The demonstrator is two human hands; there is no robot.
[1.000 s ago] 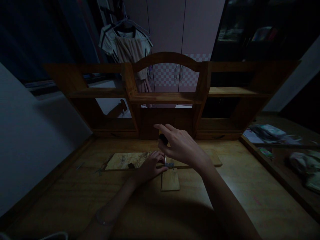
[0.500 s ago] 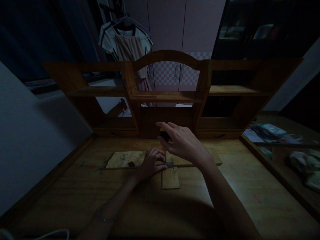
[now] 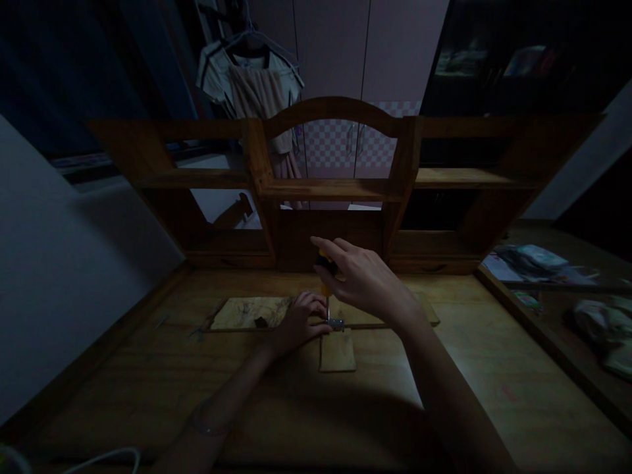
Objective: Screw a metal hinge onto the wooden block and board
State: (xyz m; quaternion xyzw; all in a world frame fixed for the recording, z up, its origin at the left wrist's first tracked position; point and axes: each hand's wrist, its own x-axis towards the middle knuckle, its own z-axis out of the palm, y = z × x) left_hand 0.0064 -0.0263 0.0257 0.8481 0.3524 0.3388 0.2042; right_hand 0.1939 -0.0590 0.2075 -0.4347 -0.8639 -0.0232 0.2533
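Observation:
My right hand (image 3: 363, 280) is closed round the yellow and black handle of a screwdriver (image 3: 324, 289), which stands nearly upright. Its shaft runs down to a small metal hinge (image 3: 336, 324) lying where a long wooden board (image 3: 254, 313) meets a short wooden piece (image 3: 338, 352). My left hand (image 3: 299, 320) rests on the long board, its thumb and fingers closed about the hinge's left end. The screwdriver's tip is too small and dark to make out. My right hand and forearm hide part of the board's right side.
All this lies on a wooden desktop (image 3: 162, 395) with a shelf unit (image 3: 330, 191) along its back. Thin small metal pieces (image 3: 196, 331) lie left of the board. A white cable (image 3: 113, 453) crosses the lower left corner. Bagged items (image 3: 536, 260) lie beyond the right edge.
My right hand has turned and shifted very slightly on the screwdriver handle. My left hand and the wooden pieces keep their places; the view has shifted a little.

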